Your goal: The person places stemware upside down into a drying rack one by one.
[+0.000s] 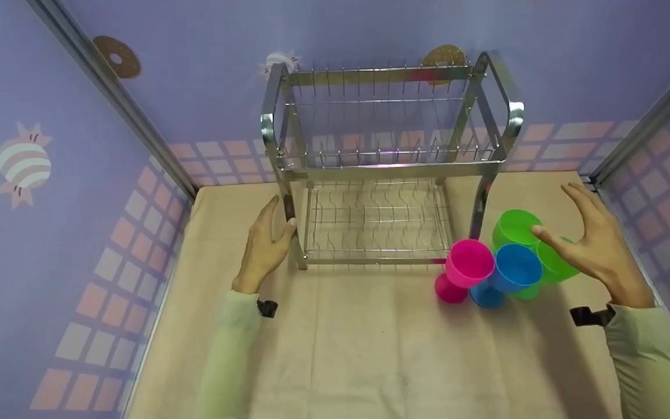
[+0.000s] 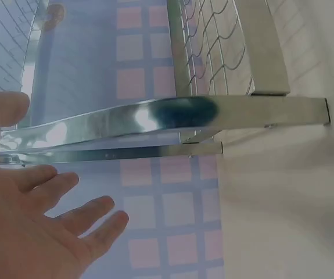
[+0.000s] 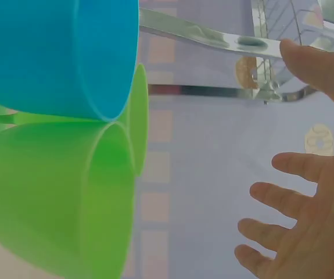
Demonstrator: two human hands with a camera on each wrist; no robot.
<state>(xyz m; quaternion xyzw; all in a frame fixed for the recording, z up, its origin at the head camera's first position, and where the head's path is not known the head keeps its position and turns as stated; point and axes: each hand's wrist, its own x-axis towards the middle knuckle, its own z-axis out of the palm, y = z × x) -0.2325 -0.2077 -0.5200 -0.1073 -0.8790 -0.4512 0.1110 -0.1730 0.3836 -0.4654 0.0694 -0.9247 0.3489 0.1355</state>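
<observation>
A two-tier metal dish rack (image 1: 390, 171) stands against the back wall. Beside its left front leg is my left hand (image 1: 264, 247), thumb near the leg and fingers spread; the left wrist view shows the fingers straight with nothing in them. To the rack's lower right stand a pink goblet (image 1: 470, 263), a blue goblet (image 1: 518, 267) and two green goblets (image 1: 515, 227), grouped close together. My right hand (image 1: 597, 244) hovers at their right, its thumb over the green rims in the head view. In the right wrist view its fingers are spread and hold nothing.
A beige cloth (image 1: 358, 349) covers the table. Purple printed walls (image 1: 73, 116) enclose it at the back and both sides, with metal poles (image 1: 131, 116) at the corners. Both rack tiers are wire, and the upper one has upright prongs.
</observation>
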